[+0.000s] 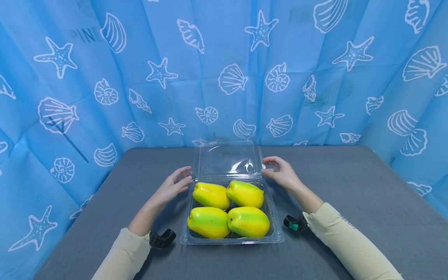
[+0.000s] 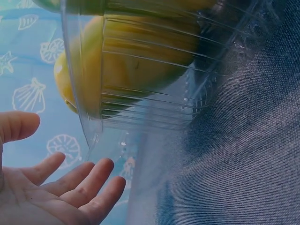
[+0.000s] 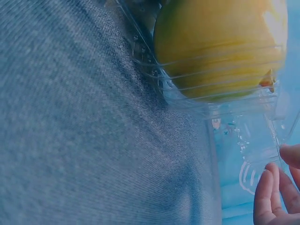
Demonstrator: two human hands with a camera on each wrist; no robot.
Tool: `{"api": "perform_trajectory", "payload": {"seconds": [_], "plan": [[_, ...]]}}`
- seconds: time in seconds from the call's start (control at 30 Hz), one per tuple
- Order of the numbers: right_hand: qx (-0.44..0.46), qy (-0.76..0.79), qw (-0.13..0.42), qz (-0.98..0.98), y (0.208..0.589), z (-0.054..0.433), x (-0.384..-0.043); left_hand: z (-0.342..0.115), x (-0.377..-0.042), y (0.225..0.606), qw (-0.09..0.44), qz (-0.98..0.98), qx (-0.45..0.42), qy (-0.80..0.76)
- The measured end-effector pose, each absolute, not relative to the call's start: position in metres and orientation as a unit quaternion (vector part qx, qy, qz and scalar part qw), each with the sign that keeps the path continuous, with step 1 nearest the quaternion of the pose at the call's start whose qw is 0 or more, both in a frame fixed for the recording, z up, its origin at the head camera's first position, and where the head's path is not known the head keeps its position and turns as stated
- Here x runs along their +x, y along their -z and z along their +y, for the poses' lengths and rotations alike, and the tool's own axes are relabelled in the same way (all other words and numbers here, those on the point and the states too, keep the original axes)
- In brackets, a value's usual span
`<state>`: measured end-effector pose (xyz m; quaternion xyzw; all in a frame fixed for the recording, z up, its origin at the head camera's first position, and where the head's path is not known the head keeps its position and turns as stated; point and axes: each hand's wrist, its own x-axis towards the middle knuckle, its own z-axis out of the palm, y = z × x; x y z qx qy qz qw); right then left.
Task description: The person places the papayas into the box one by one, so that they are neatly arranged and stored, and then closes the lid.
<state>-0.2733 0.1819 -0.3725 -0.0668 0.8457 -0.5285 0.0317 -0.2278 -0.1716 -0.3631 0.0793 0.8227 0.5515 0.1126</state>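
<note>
A clear plastic clamshell box (image 1: 231,241) sits on the table, its lid (image 1: 224,159) swung open toward the back. Several plump yellow-green fruits, papaya-like in shape, lie inside in two rows; one front fruit (image 1: 248,221) is on the right. My right hand (image 1: 281,173) pinches the lid's right edge between thumb and fingers; the right wrist view shows its fingertips (image 3: 272,171) at the thin plastic edge. By the lid's left edge, my left hand (image 1: 173,186) has its fingers spread and extended. The left wrist view shows that hand (image 2: 61,187) apart from the box wall, holding nothing.
A grey cloth-covered table (image 1: 336,175) extends around the box. Behind it hangs a blue curtain (image 1: 217,50) with white shells and starfish. Black wrist devices (image 1: 162,238) are at both sleeves, low beside the box.
</note>
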Motion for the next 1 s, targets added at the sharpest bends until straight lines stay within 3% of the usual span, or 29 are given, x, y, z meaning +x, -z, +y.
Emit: {"api": "perform_trajectory", "payload": {"seconds": [1.0], "plan": [[-0.119, 0.536, -0.031, 0.835, 0.3675, 0.1831, -0.2722, -0.1658, -0.229, 0.3559, 0.09, 0.815, 0.056, -0.569]]}}
